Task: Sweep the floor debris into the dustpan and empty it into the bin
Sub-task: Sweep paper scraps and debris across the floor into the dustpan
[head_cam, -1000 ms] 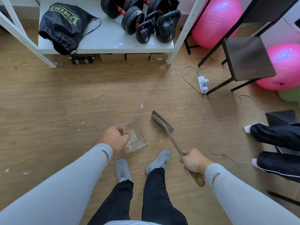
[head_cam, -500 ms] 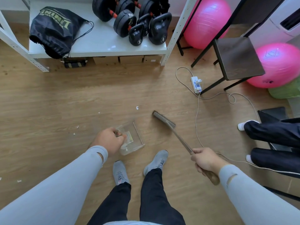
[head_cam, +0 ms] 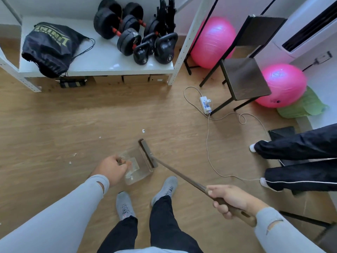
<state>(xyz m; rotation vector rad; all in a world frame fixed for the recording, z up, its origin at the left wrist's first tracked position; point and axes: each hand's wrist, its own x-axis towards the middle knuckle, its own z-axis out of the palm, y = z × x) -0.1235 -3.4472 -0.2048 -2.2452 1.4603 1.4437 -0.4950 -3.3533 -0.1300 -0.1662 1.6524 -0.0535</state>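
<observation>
Nearest, two grey shoes (head_cam: 145,196) on the wooden floor (head_cam: 54,125), toes pointing away from the wearer; dark trousers above them.

Right hand (head_cam: 230,200): fingers curled round the wooden handle of the broom (head_cam: 177,173), low right. The handle runs up and left to the brush head (head_cam: 148,153), which lies along the right-hand edge of the dustpan.

Left hand (head_cam: 111,169): grey sleeve to the wrist, fingers closed on the near-left part of the dustpan (head_cam: 137,166). Dustpan: clear plastic, set on the floor just ahead of the shoes; a few pale bits and a yellowish label show inside it.

Debris (head_cam: 143,131): one white scrap on the floor beyond the brush head. Further small scraps (head_cam: 74,154) to the left of the dustpan, well apart from it.

Right edge: a second person's legs (head_cam: 300,161) in dark trousers, white socks.

Middle distance: white cable (head_cam: 207,143) looping across the floor to a white power strip (head_cam: 205,105). Dark chair (head_cam: 244,78) beside it.

Far: white shelf unit (head_cam: 102,64) carrying a black drawstring bag (head_cam: 49,48) at left, black dumbbells (head_cam: 118,31) and kettlebells (head_cam: 160,50) at right. Two pink exercise balls (head_cam: 212,42), one behind the chair, one to its right on something green (head_cam: 304,106).
</observation>
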